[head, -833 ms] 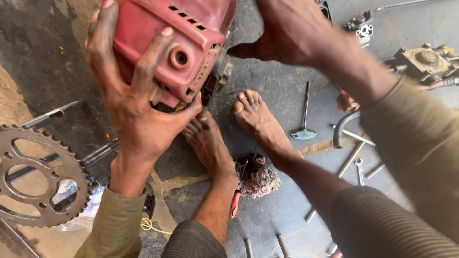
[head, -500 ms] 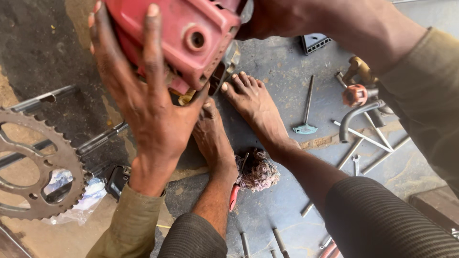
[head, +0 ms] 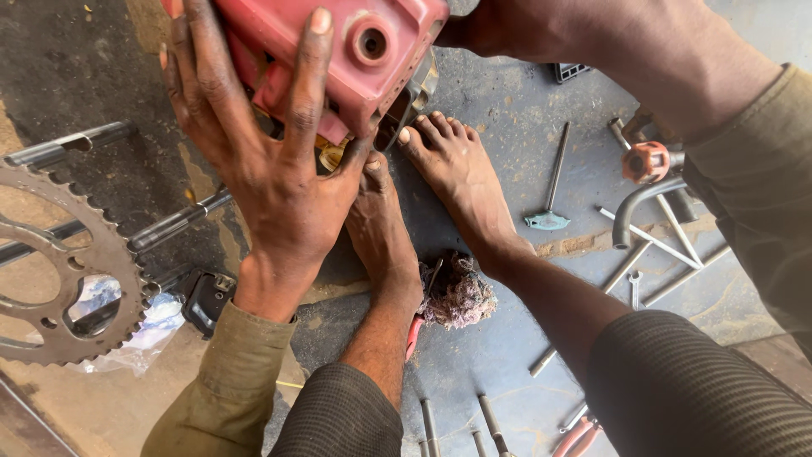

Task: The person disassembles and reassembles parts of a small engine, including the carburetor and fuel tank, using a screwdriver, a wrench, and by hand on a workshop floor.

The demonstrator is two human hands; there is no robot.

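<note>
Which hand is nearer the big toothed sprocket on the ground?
Left. The left hand, spread on the red housing, is just right of the sprocket; the right hand grips the housing's far side.

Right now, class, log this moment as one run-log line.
left hand: spread over red casing | right hand: on casing's far side, grip unclear | below: bare feet, sprocket, T-wrench

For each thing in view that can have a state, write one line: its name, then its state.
left hand: fingers spread, pressed on the red casing
right hand: gripping the casing's far side
red casing: held up, off the ground
sprocket: lying flat
rag: bunched between the feet
</note>
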